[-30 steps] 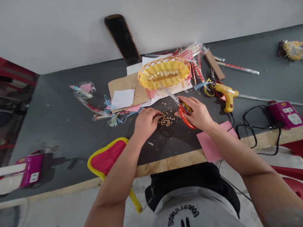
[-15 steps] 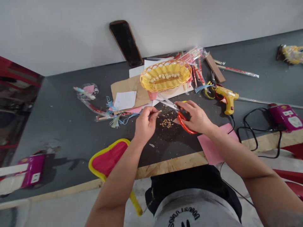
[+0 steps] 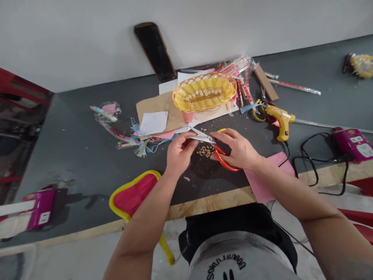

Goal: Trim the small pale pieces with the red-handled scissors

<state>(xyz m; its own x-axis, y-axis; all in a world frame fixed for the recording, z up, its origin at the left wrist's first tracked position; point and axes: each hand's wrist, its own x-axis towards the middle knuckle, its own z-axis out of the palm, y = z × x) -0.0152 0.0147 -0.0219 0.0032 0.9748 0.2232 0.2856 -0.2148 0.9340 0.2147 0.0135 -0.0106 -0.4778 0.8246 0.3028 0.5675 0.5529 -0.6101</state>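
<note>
In my right hand (image 3: 239, 149) is a pair of scissors with red handles (image 3: 225, 161), its blades parted and pointing left. The blades reach the fingertips of my left hand (image 3: 180, 153). That hand is closed in a pinch on a small pale stick, now mostly hidden behind the blades and fingers. Below the blades, many small tan cut bits (image 3: 205, 151) lie scattered on the dark table. A yellow woven basket (image 3: 204, 105) stands behind my hands, with a row of pale little pieces (image 3: 204, 93) inside.
A yellow glue gun (image 3: 281, 120) lies to the right, its cord near a purple power box (image 3: 352, 144). Pink paper (image 3: 259, 182) is under my right forearm. A red fly swatter with yellow edging (image 3: 135, 194) lies left. A phone (image 3: 155, 50) leans on the wall; wrapped sticks (image 3: 240, 68) lie behind.
My right hand has moved the scissors slightly left and down, bringing the blades onto the stick at my left fingertips. My left hand has stayed almost in place.
</note>
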